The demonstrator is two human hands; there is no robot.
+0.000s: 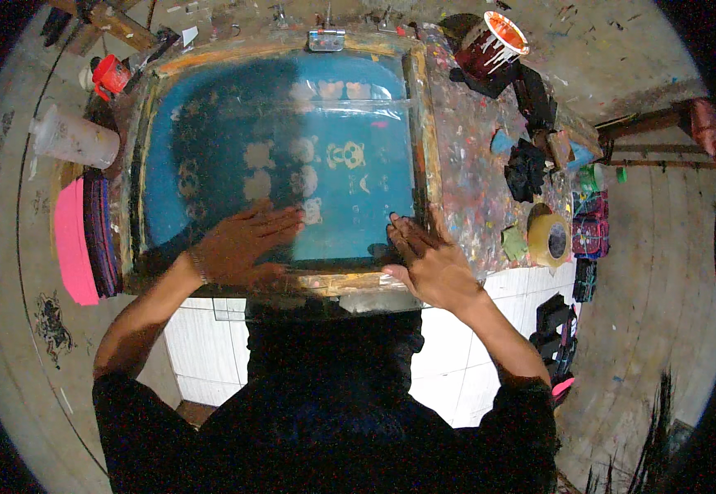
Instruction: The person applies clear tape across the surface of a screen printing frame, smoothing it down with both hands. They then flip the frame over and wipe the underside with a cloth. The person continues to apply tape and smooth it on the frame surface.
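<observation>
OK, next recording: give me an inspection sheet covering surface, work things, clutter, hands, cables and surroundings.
Surface: table, spattered with paint.
Work things: blue screen with pale animal shapes, in a worn wooden frame; metal clamp at its far edge.
Clutter: tape roll, black cloth and stained bucket at right; red cup and cloudy container at left.
Hands: left hand over the screen's near part, right hand at the frame's near right corner; both open, contact unclear.
Cables: none certain.
Surroundings: pink stack left of the frame; floor, stained.
</observation>
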